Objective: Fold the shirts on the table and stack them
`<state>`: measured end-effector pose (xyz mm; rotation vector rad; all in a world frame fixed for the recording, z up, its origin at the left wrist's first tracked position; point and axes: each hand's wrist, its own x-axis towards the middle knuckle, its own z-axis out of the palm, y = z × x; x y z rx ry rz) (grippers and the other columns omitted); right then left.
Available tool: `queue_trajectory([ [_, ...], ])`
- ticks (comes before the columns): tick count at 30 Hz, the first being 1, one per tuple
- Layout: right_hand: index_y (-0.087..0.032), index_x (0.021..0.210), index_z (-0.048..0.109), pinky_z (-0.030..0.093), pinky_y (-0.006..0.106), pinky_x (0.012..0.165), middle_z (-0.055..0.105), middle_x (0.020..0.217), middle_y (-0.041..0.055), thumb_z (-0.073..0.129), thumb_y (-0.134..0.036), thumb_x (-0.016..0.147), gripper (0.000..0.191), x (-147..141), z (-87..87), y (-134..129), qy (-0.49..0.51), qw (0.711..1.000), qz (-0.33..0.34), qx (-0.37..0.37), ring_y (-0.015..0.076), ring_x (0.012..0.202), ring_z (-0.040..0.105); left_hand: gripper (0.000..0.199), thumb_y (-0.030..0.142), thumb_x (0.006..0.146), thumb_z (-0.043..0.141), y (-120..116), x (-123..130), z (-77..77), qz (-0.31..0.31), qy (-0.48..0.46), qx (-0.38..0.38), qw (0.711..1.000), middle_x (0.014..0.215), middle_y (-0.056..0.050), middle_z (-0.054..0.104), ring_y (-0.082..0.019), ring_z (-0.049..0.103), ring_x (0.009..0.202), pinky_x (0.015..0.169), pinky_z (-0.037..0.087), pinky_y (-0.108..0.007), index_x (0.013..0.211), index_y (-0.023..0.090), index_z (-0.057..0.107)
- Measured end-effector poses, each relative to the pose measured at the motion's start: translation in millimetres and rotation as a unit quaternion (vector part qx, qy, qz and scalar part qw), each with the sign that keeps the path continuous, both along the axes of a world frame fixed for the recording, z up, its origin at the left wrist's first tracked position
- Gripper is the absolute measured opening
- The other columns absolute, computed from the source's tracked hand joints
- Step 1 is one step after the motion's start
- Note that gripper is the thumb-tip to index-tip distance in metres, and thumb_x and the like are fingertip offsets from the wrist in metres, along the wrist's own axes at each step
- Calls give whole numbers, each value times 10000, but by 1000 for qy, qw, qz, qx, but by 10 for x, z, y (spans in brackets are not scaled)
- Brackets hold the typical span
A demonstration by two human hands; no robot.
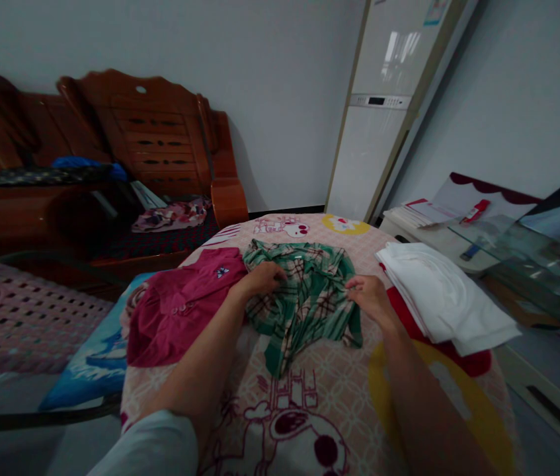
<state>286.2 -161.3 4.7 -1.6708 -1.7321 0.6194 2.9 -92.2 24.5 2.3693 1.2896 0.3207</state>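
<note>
A green plaid shirt [304, 291] lies crumpled in the middle of the round table, its collar at the far side and one tail trailing toward me. At its left side, my left hand [263, 279] has its fingers curled onto the fabric. My right hand [369, 295] pinches the shirt's right edge between thumb and fingers. Left of the shirt, a folded magenta garment [180, 304] with buttons and a small dark emblem rests partly behind my left forearm. Folded white clothing [438, 291] sits to the right on top of a red cloth [475, 362].
A patterned cloth [354, 377] covers the table. Beyond it stand a wooden sofa [155, 139] and a tall air conditioner [373, 132]. A pink woven chair [26, 324] with a blue cushion [96, 357] is at left. A glass-topped cabinet [532, 258] stands at right.
</note>
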Motion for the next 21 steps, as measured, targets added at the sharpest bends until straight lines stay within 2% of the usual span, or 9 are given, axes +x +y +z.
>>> queue_trajectory([
  [3,-213,683,730,383,293,557,636,589,23,634,-246,616,121,340,153,-20,-82,984,-156,26,192,581,562,350,76,569,497,53,-233,105,8,-27,-8,1000,759,6,745,-179,668,754,720,494,-226,771,195,757],
  [6,-210,702,730,396,321,606,669,669,71,647,-268,635,122,659,271,-105,-179,937,-291,69,232,653,595,320,109,551,458,89,-516,248,39,-64,-17,997,672,25,706,-156,630,678,649,468,-206,692,198,731],
  [9,-171,875,740,416,345,662,700,793,132,584,-244,734,222,802,307,-187,-240,899,-355,90,266,755,628,280,140,567,453,40,-708,391,35,-115,-39,992,652,18,683,-145,610,663,649,466,-208,674,178,708],
  [11,-135,987,724,430,361,708,704,901,174,528,-208,786,290,772,306,-194,-263,888,-363,107,288,851,637,263,160,606,462,-29,-771,475,26,-165,-48,985,720,0,700,-148,627,720,697,485,-220,710,164,703],
  [13,-117,1029,712,443,369,759,698,984,189,510,-205,810,310,640,301,-160,-254,899,-329,136,293,925,632,288,204,676,485,-88,-805,529,28,-210,-51,976,830,-18,719,-149,637,763,715,499,-233,842,163,717],
  [14,-120,1018,713,451,365,780,702,994,179,517,-219,817,298,538,297,-137,-230,918,-288,146,283,931,633,327,237,713,496,-103,-822,538,37,-225,-51,972,889,-27,724,-149,641,769,704,505,-239,948,170,714],
  [17,-155,931,730,485,320,783,735,895,103,574,-288,829,229,115,267,-103,-90,988,-73,105,220,826,662,449,296,759,519,-74,-909,484,106,-222,-25,969,983,-59,726,-179,672,810,692,523,-269,1170,178,656],
  [19,-168,955,736,499,287,745,748,877,76,619,-317,831,226,-202,216,-134,-21,995,87,42,196,792,680,454,278,725,562,-20,-997,401,166,-158,18,973,1011,-76,732,-230,683,919,773,531,-306,1152,169,672],
  [21,-171,965,739,495,273,739,751,870,67,655,-335,836,225,-474,142,-194,-18,983,182,19,188,803,686,459,262,672,628,25,-1078,312,203,-61,44,976,1071,-78,732,-270,659,1041,892,506,-326,1118,179,698],
])
